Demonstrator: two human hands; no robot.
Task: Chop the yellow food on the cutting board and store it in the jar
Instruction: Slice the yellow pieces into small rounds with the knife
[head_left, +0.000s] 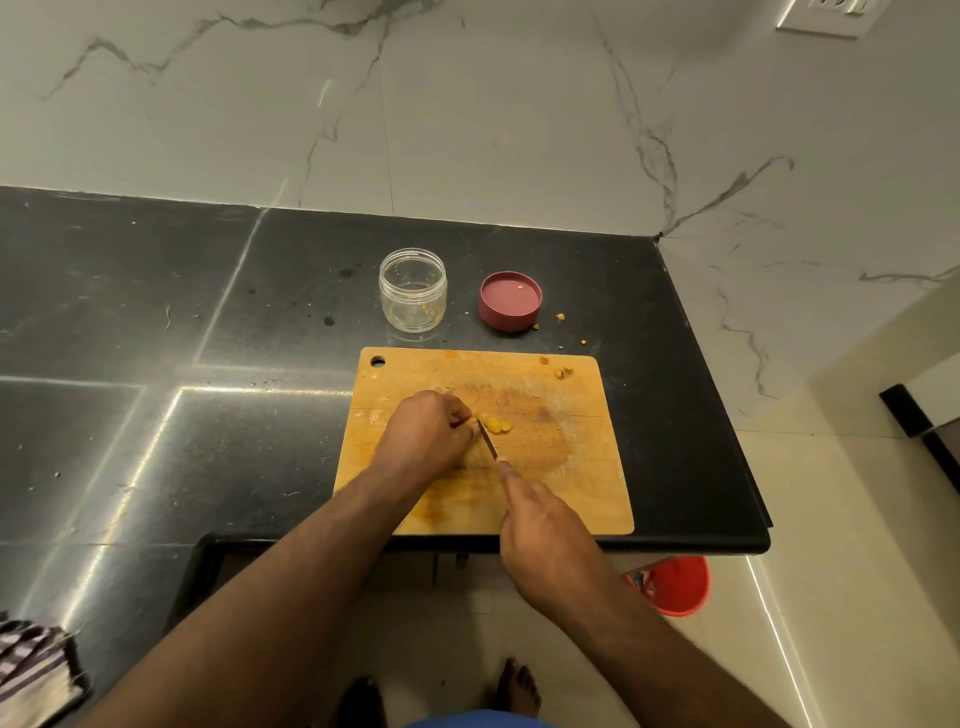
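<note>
My left hand (423, 428) is curled tight on the small uncut stub of yellow food (476, 429), pinning it to the worn wooden cutting board (582, 467) on the black stone tabletop (208, 322). My right hand (545, 540) has its grip wrapped shut around the handle of a small narrow-bladed knife (487, 439), forefinger stretched along the spine, the blade angled in just beside my left fingertips. A few thin yellow slices (497, 425) lie touching the far side of the blade. The clear round plastic jar (413, 288) stands open beyond the board's far edge, nearly empty with only a fleck of yellow inside, and its dusty-pink round lid (510, 300) rests upturned just beside it.

I judge I'm mid-chop with little of the piece left. To do this well I should tuck my left fingertips back under the knuckles, keep the blade upright, make short even cuts, and stop before the stub gets too small to hold safely. Stray crumbs sit near the lid.
</note>
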